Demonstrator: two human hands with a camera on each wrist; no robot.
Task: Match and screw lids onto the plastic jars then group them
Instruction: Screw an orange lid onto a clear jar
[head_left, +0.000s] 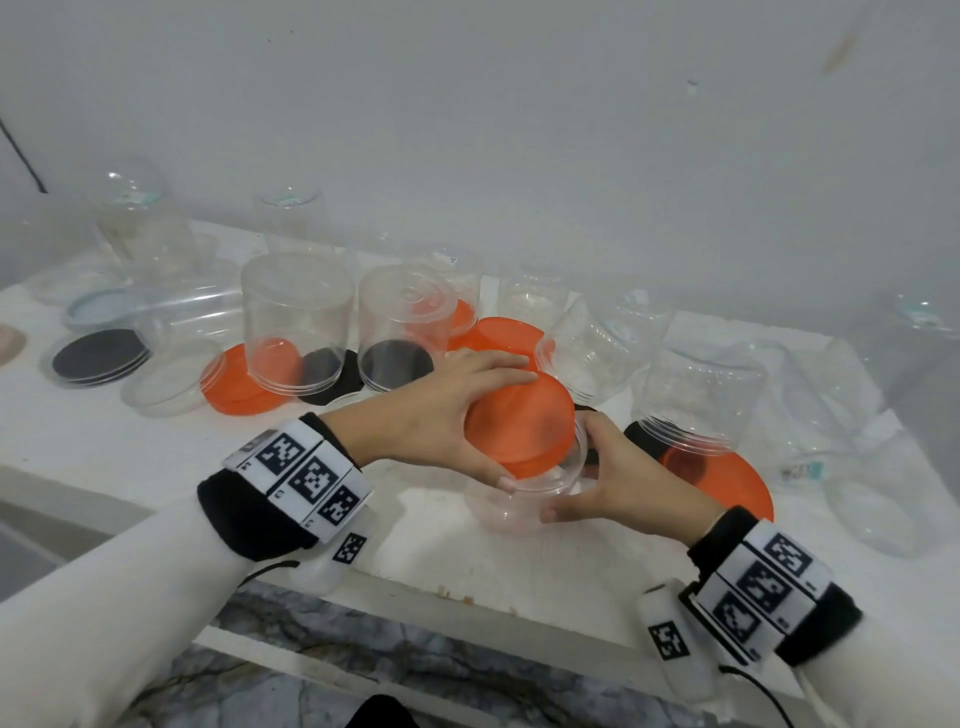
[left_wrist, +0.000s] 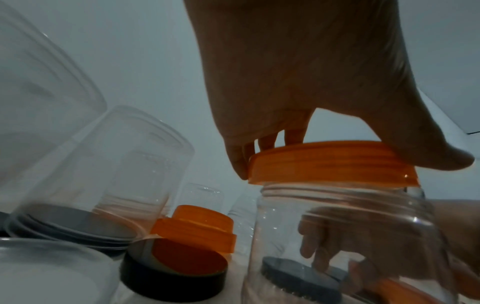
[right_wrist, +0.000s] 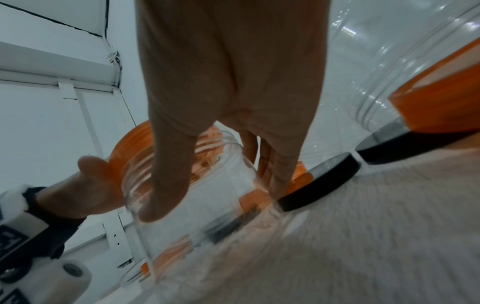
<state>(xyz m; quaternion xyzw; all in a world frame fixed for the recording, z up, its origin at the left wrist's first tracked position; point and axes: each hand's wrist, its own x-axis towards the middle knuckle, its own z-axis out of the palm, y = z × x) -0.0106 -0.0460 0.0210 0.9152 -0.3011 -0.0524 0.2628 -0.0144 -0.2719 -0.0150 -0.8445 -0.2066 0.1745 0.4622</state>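
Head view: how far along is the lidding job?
Done: no capped jar is visible. In hand: the left hand grips an orange lid tilted on the mouth of a clear jar that the right hand holds; in the left wrist view the threads below the lid are exposed, so it isn't screwed down. Left: the inverted jars, loose orange lids and black lids, then grouping.
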